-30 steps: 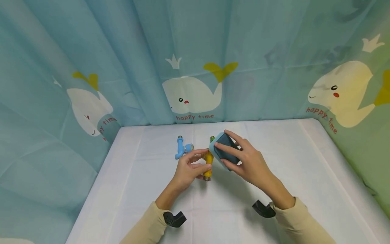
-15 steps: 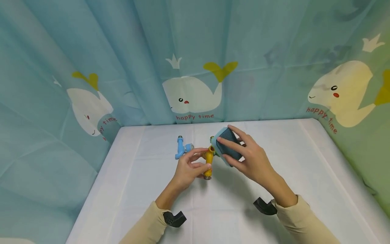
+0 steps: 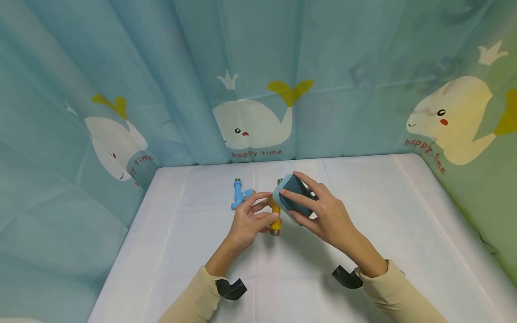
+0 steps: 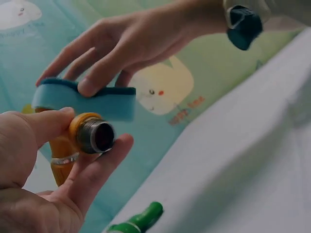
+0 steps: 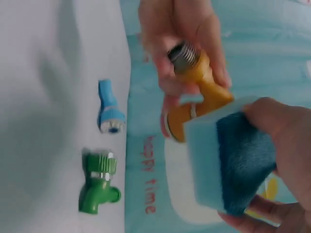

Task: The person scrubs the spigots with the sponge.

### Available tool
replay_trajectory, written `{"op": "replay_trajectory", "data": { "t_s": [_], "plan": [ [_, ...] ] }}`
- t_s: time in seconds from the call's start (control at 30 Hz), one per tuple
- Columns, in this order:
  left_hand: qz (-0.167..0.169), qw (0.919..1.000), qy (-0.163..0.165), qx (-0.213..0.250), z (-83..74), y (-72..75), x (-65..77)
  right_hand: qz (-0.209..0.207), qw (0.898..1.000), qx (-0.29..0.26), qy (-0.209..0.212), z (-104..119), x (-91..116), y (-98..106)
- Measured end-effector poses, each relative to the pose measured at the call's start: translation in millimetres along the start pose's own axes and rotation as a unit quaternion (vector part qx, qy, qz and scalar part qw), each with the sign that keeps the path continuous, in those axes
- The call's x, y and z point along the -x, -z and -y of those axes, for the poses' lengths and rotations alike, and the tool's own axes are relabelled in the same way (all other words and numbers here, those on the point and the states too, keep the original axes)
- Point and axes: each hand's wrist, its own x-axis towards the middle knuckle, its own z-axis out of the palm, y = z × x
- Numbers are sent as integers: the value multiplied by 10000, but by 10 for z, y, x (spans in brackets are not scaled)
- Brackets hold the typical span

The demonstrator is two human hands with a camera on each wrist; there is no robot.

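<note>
My left hand [image 3: 250, 222] grips a yellow faucet [image 3: 275, 220] above the table. In the left wrist view the faucet's threaded metal end [image 4: 99, 136] faces the camera, between thumb and fingers. My right hand [image 3: 329, 213] holds a blue sponge [image 3: 298, 197] with a darker scouring side, fingers spread over that dark side. The sponge's pale side [image 5: 201, 160] lies against the yellow faucet [image 5: 206, 92] in the right wrist view, covering part of its body.
A blue faucet [image 3: 238, 195] lies on the white table [image 3: 194, 251], left of the hands. Behind the sponge lies a green faucet [image 5: 98, 184], mostly hidden in the head view. A whale-print curtain [image 3: 343, 125] hangs behind the table.
The sponge shifts up and right off the yellow faucet's top, then comes back down and left over it. The left hand keeps its grip, almost still.
</note>
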Motion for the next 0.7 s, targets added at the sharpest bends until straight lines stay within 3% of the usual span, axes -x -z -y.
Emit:
{"op": "replay_trajectory", "data": {
  "t_s": [0.1,0.2,0.33,0.43,0.57,0.7],
  "plan": [
    [17,10000,49,70,9,3,6,-166,9993,7,-325,-19,32,-27],
    [-109,9999,51,123,19,11,7,-275,9965,-504,-606,-23,66,-46],
    [-180,9996,-127,178,10,9,-5,200,9872,-1361,-805,-1,112,-90],
    [-99,9996,-155,224,4,-1,-10,455,9855,-1354,-913,-9,153,-111],
    [-5,9997,-136,200,7,-6,-4,408,9838,-1421,-1015,-21,148,-112],
    [50,9997,-247,29,0,-4,10,630,9824,-1436,-1016,-5,118,-122]
  ]
}}
